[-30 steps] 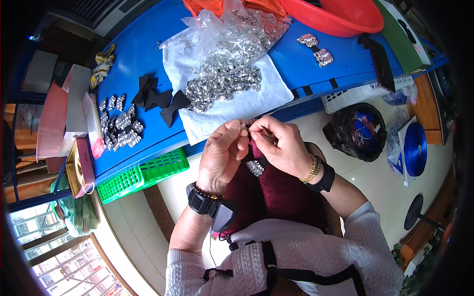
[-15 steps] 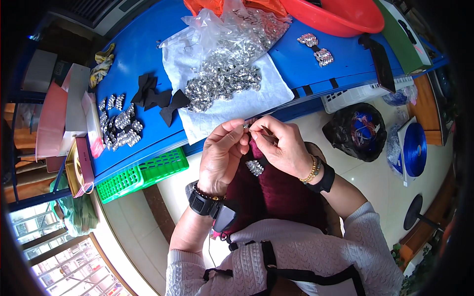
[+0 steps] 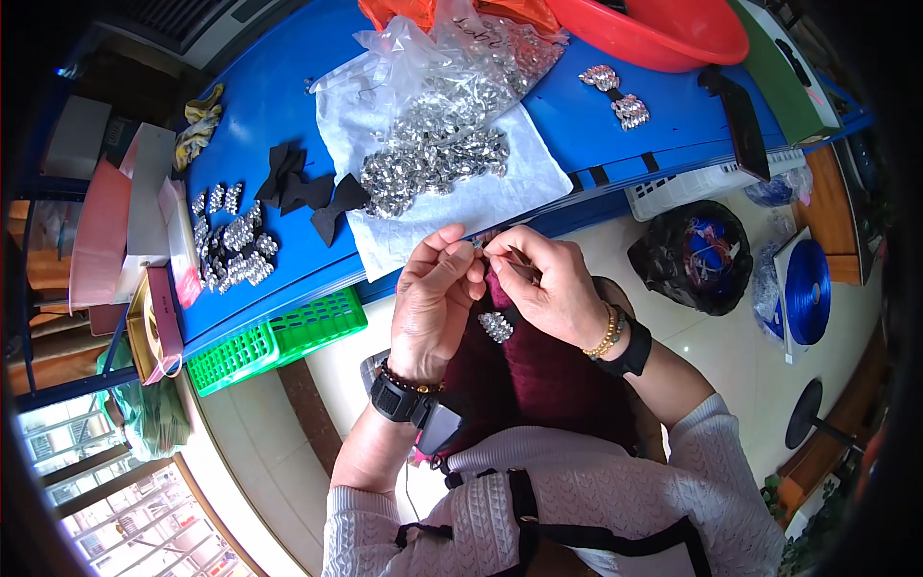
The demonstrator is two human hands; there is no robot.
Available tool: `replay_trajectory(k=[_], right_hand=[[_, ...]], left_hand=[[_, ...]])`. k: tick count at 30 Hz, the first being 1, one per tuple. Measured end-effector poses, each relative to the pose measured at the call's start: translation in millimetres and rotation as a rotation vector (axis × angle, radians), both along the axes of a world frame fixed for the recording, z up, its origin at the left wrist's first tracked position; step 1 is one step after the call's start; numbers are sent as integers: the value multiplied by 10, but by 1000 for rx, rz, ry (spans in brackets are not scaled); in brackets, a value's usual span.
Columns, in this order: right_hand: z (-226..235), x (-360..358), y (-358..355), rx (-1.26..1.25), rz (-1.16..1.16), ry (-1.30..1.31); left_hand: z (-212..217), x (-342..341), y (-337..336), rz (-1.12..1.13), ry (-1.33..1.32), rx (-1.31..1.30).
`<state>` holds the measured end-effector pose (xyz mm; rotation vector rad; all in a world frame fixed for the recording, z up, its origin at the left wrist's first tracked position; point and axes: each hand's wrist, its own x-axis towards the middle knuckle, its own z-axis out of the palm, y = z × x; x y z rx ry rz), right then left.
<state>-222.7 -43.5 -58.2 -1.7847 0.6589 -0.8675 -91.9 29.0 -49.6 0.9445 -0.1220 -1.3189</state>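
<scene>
Pinching a tiny silvery piece, left hand faces right hand, whose closed grip's contents are unclear.

On the blue tabletop, a red basin stands at the far right part, and a yellow and grey cloth lies at the left edge. Below the near edge of the tabletop there are a green plastic basket on the left and, on the right, a white basket, an open black bag and, farther right, a blue spool.
</scene>
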Motion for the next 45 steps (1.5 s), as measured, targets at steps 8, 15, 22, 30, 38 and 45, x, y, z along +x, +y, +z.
replay_trajectory(k=[8,15,22,30,38,45], right_hand=[[15,0,7,-29,0,7],[9,43,42,18,-41,-24],[-21,21,49,11,11,-26],[-46,3,109,32,2,-40],[-35,6,50,130,8,-69],[-30,-39,-70,-18,78,70]], left_hand=[[-8,-67,6,55,-100,-26],[-12,-133,20,124,-424,-102],[4,-159,29,156,-300,-81],[-59,-216,76,152,-446,-154],[8,-167,59,30,-647,-177],[-66,-163,34,-47,-757,-189]])
